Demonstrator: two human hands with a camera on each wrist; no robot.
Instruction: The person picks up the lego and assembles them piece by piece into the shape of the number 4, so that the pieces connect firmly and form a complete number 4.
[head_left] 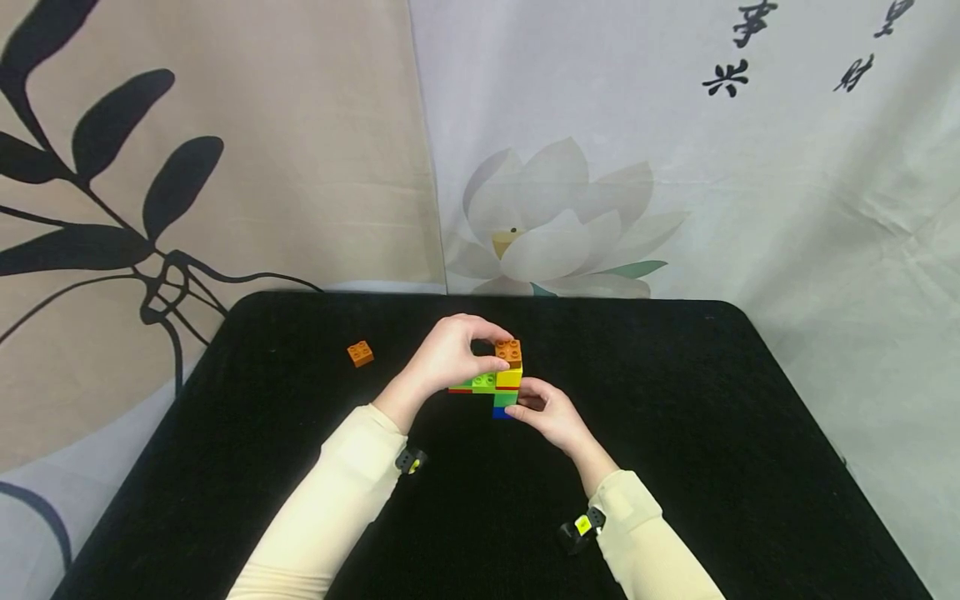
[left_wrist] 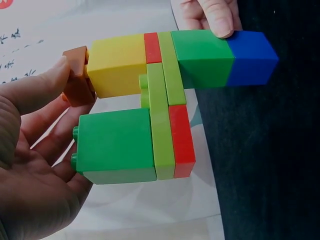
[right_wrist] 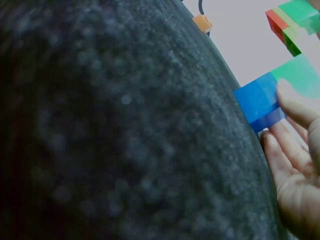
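Note:
A structure of toy building bricks stands between both hands. Its column has a blue brick (left_wrist: 253, 57) at the bottom, then a green brick (left_wrist: 205, 59), thin lime and red layers, and a yellow brick (left_wrist: 117, 65). A second green brick (left_wrist: 117, 145) sits on a side arm of thin lime and red pieces. At the top, my left hand (head_left: 452, 354) pinches an orange brick (head_left: 508, 352) between thumb and fingers. In the left wrist view it sits tilted on the yellow brick, whose studs show. My right hand (head_left: 553, 414) pinches the column low down, where green meets blue.
A loose orange brick (head_left: 361, 353) lies on the black table (head_left: 675, 400), left of the hands. Behind the table's far edge hangs a printed cloth backdrop (head_left: 315, 167) with leaves, a flower and characters.

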